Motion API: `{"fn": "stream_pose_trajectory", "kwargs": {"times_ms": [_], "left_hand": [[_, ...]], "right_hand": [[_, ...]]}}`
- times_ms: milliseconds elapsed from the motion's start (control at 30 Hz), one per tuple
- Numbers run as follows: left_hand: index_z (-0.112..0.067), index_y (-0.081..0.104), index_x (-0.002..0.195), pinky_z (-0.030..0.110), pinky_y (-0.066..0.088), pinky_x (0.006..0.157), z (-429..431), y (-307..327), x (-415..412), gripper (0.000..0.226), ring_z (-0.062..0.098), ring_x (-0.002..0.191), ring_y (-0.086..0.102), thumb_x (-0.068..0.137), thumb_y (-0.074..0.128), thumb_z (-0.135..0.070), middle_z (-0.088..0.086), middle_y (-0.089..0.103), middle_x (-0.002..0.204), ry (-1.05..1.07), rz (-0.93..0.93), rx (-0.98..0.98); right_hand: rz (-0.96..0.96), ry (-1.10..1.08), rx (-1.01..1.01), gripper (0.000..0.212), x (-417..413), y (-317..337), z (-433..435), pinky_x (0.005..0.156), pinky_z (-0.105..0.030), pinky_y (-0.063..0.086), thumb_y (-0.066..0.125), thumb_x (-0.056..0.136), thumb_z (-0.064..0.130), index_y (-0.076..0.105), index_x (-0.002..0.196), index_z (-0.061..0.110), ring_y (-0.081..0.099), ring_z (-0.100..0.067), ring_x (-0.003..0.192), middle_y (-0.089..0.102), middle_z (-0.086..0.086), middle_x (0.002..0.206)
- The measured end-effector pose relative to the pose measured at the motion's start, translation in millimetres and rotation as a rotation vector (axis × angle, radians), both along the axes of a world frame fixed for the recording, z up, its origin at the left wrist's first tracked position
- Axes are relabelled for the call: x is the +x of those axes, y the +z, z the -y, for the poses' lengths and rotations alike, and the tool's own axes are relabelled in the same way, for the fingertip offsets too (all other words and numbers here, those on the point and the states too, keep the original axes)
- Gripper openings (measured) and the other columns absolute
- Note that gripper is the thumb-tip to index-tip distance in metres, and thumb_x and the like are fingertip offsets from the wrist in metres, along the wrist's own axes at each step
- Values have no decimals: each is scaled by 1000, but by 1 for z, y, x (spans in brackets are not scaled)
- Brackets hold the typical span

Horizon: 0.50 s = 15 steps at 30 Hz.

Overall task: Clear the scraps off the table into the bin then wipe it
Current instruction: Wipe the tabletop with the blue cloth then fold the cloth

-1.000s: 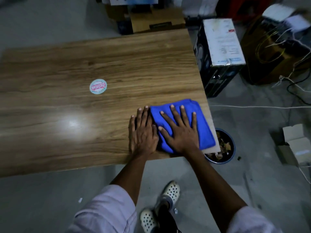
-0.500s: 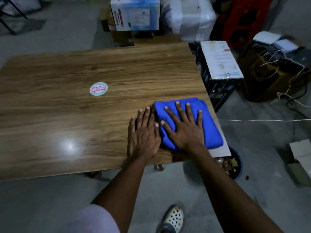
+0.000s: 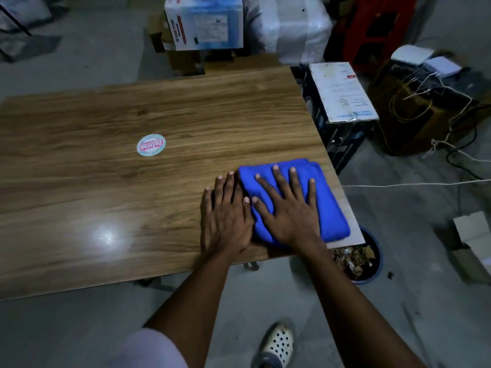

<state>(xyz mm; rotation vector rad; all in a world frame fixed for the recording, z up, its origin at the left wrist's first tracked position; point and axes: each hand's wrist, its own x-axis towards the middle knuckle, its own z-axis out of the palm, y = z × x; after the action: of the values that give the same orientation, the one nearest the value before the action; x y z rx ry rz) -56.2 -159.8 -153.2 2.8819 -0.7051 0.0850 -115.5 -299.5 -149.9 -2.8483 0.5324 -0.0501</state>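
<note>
Your right hand (image 3: 291,212) lies flat, fingers spread, on the folded blue cloth (image 3: 329,208) at the table (image 3: 132,203) corner; your left hand (image 3: 225,216) rests flat beside it, grasping nothing.

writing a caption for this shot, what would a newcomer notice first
The bright blue cloth at the table's near right corner, with the right hand pressed flat on it and the left hand flat on the wood beside it. Next, the round sticker mid-table, and the bin of scraps on the floor below that corner.
</note>
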Motion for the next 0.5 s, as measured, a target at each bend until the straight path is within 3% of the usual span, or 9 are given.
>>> {"fn": "stream_pose_trajectory", "kwargs": {"times_ms": [100, 333, 500], "left_hand": [[-20, 36, 157, 49, 16, 125, 2, 1, 1, 65, 21, 156, 20, 98, 17, -38, 1, 27, 167, 22, 17, -36], [-21, 36, 157, 49, 17, 124, 4, -4, 0, 60, 22, 155, 20, 101, 24, -38, 1, 29, 166, 31, 41, -47], [-18, 38, 156, 50, 17, 124, -2, -4, 3, 63, 23, 156, 20, 96, 27, -36, 3, 28, 167, 12, 8, -28]], "right_hand": [[20, 5, -35, 62, -41, -2, 9, 127, -56, 0, 26, 98, 73, 28, 158, 54, 13, -23, 160, 20, 13, 172], [-98, -250, 36, 68, 33, 7, 52, 123, -65, -10, 20, 99, 78, 11, 161, 53, -11, -27, 160, -1, 10, 175], [-69, -65, -11, 67, 43, 3, 5, 125, -62, -9, 18, 100, 73, 13, 163, 49, -4, -26, 161, 3, 10, 175]]}}
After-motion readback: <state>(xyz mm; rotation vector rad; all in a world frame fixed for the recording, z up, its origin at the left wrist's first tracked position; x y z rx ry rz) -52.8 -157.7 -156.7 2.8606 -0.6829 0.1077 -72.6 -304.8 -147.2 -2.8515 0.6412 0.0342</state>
